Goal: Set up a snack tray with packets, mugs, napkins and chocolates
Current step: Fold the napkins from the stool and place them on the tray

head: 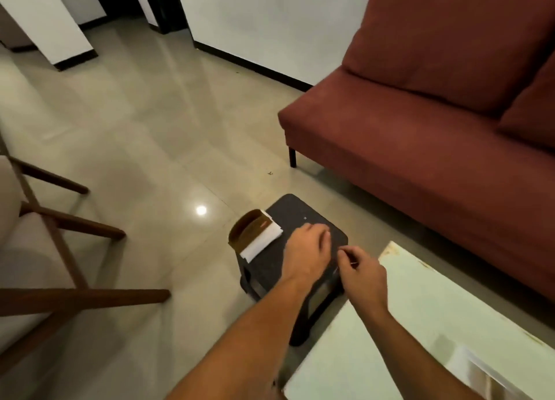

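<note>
— What are the surfaces like?
— The beige tiled floor [144, 123] is glossy, mirroring a lamp. The rust-red sofa [420, 135] looks like matt, soft cloth.

— And the small things?
— The dark square stool [300, 210] has a matt, speckled top. On it, white paper napkins [262, 239] lie against a brown wooden-looking holder [243, 231]. The pale green table [435, 309] is smooth, with worn edges.

Both arms are reaching down over a small dark stool [303, 216]; the left hand [307, 251] is lying palm-down on its top, fingers curled; the right hand [362, 272] is hovering just beside it, fingertips pinched together; white napkins [262, 239] are leaning in a brown holder [244, 230] at the stool's far-left edge; a maroon sofa [420, 129] is standing beyond, a pale green surface [435, 309] near right.
</note>
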The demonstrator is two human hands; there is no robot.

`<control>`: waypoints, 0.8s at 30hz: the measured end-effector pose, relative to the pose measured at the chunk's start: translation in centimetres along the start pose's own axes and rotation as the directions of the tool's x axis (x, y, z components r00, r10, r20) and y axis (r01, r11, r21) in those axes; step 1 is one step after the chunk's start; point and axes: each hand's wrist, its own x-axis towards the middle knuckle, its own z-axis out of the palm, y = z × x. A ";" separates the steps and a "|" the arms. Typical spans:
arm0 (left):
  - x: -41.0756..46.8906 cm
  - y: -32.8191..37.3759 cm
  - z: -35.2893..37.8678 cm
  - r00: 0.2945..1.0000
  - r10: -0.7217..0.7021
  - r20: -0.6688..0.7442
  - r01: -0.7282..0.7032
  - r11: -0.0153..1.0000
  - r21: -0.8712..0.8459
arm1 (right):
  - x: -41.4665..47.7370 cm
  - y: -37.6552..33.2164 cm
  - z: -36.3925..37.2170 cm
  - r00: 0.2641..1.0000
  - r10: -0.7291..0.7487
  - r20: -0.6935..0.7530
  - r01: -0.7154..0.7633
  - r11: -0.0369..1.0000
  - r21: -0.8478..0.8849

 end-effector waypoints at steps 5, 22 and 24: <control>4.4 -11.0 -5.7 0.962 -0.174 -0.209 0.182 0.983 0.022 | 3.6 -5.1 10.7 0.987 0.133 0.088 -0.141 0.986 0.092; 10.6 -25.2 -4.7 0.917 -0.346 0.199 0.336 0.938 0.083 | 10.4 -7.6 28.1 0.917 0.394 0.063 -0.382 0.913 -0.146; 10.8 -25.4 -4.3 0.920 -0.337 0.197 0.328 0.941 0.079 | 10.5 -7.5 28.6 0.915 0.400 0.046 -0.390 0.908 -0.152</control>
